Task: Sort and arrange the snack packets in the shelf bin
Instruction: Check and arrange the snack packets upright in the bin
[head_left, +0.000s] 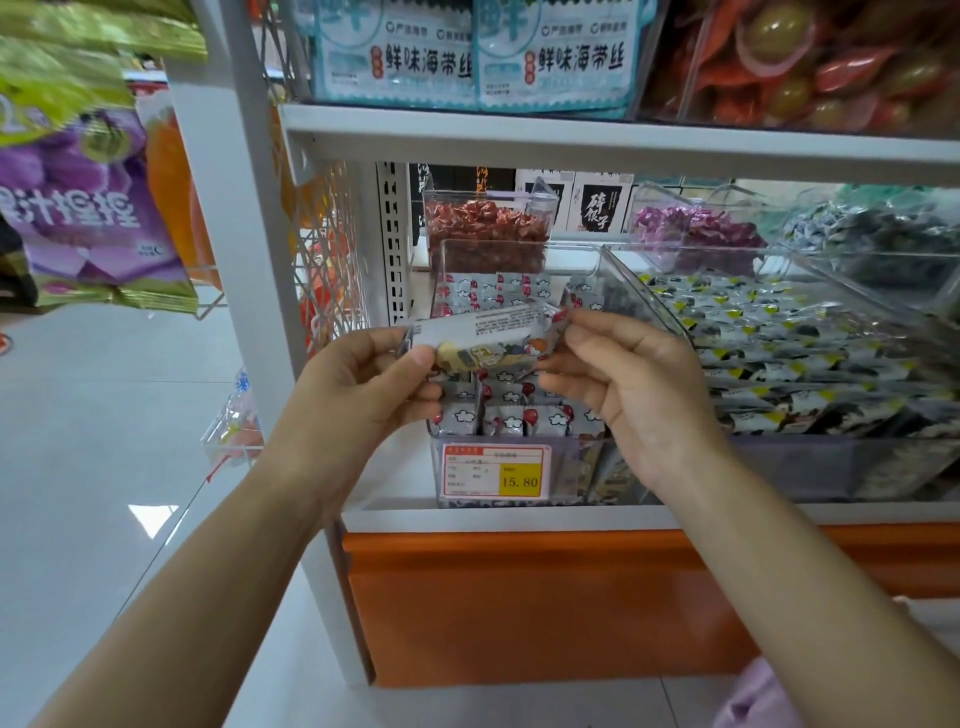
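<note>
A packet (493, 338) is pinched at its ends by the left hand (363, 379) and right hand (623, 384) above the bin (587, 467); sorting seems underway, and it probably needs lowering into a row next.

Price tag (495, 470) reads 15.80, teal packs (558, 57) 鲜味海带丝, rear box (600, 208) perhaps 碎银子.

Snack packet (488, 338): thin plastic film, glossy and crinkled, partly clear, partly printed. Stacked packets (511, 418): silvery film with the same sheen. Shelf bin (519, 245): clear hard plastic, smooth, walls catch reflections. Price label (496, 470): matt paper. Shelf frame (519, 136): white painted metal, smooth, satin. Base panel (519, 597): orange, smooth, slightly glossy. Floor (104, 415): pale, polished, glare patches.
</note>
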